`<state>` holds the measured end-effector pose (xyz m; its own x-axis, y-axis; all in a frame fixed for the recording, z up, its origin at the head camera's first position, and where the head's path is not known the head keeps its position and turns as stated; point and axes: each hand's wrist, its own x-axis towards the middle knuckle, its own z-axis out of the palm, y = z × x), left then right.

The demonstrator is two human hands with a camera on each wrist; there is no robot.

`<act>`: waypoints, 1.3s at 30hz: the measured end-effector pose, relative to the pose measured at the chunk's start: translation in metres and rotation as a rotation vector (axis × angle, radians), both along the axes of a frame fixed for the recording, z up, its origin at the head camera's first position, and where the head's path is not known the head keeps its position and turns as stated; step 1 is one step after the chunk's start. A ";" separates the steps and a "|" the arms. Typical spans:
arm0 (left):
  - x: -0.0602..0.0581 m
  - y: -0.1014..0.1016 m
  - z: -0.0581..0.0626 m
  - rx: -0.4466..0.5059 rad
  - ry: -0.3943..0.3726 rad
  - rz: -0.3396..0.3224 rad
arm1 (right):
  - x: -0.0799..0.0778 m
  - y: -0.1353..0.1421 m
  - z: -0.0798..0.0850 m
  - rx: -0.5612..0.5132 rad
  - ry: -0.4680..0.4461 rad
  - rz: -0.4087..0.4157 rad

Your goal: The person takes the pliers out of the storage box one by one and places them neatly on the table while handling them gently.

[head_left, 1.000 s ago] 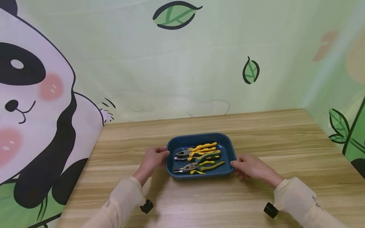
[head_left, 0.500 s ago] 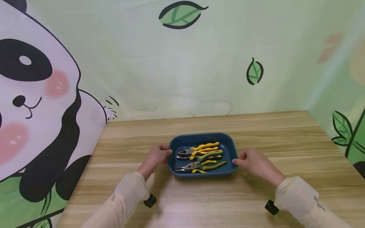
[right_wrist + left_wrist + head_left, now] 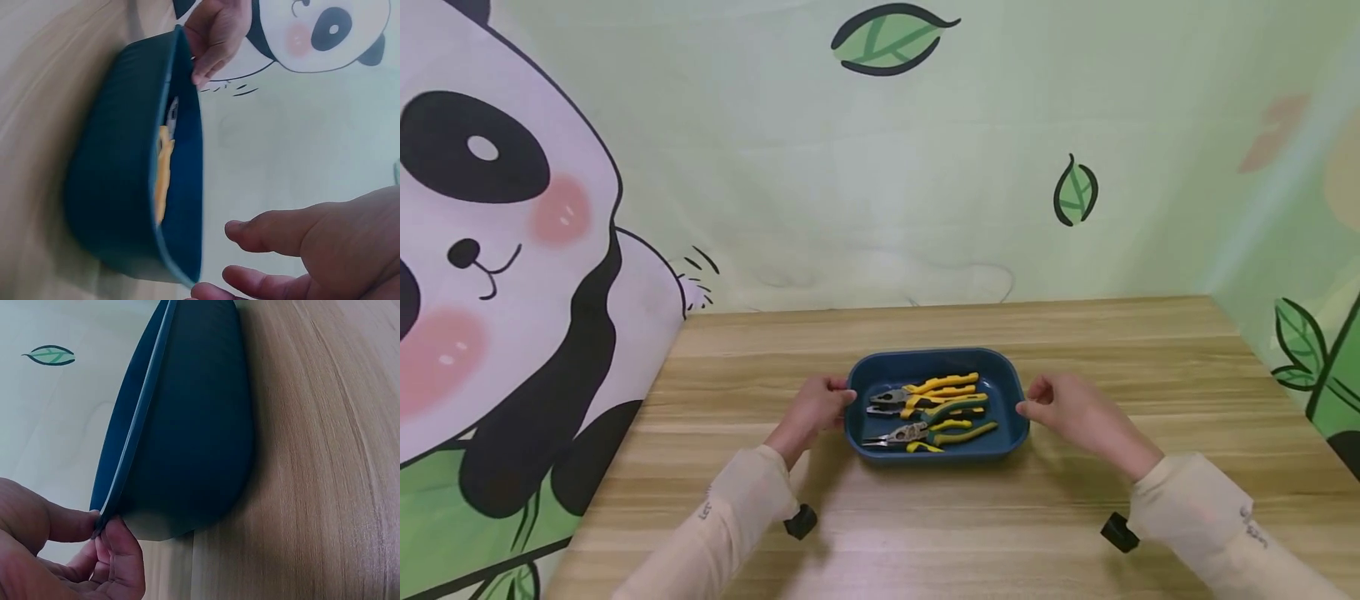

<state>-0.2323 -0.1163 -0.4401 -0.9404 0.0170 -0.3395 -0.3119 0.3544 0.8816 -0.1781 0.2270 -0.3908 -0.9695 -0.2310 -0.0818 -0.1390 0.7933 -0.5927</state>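
A dark blue plastic tray (image 3: 937, 460) stands on the wooden table, holding several pliers. Yellow-handled pliers (image 3: 952, 382) lie toward its back; green-and-yellow-handled long-nose pliers (image 3: 964, 434) lie near the front, jaws to the left. My left hand (image 3: 811, 410) pinches the tray's left rim, thumb inside and fingers outside, as the left wrist view shows. At the right end is my right hand (image 3: 1078, 421). The right wrist view shows its thumb (image 3: 269, 230) and fingers spread apart, off the rim, with one fingertip close to the tray's corner.
The wooden table (image 3: 955, 533) reaches back to a pale green wall cloth (image 3: 925, 183) printed with a panda (image 3: 512, 208) and leaves. Black wrist devices (image 3: 801, 522) hang below both pale sleeves.
The right hand's fingers have loosened from under the tray's right rim and lifted. The left hand keeps its pinch. The whole head view has shifted slightly; the pliers keep their places in the tray.
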 end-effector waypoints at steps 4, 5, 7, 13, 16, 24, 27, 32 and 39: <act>-0.001 -0.001 -0.002 0.011 -0.016 0.000 | -0.002 -0.002 0.010 0.018 0.029 0.025; -0.001 -0.001 -0.002 0.013 -0.019 0.001 | -0.002 -0.004 0.013 0.024 0.047 0.034; -0.001 -0.001 -0.002 0.015 -0.025 0.008 | -0.003 -0.007 0.018 0.037 0.077 0.048; -0.001 0.002 -0.004 0.020 -0.017 0.012 | -0.003 -0.016 0.033 0.064 0.098 0.057; 0.000 0.003 -0.005 0.036 -0.017 0.003 | -0.001 -0.022 0.039 0.078 0.082 0.054; 0.002 -0.001 -0.001 0.013 -0.017 0.004 | 0.000 -0.039 0.049 0.075 0.133 0.079; 0.002 -0.002 -0.001 0.008 -0.024 0.000 | 0.000 -0.044 0.052 0.082 0.148 0.091; 0.003 -0.001 -0.003 0.012 -0.023 0.008 | 0.001 -0.052 0.053 0.088 0.150 0.108; 0.002 -0.001 -0.003 0.004 -0.019 0.029 | -0.003 -0.061 0.046 0.090 0.189 0.185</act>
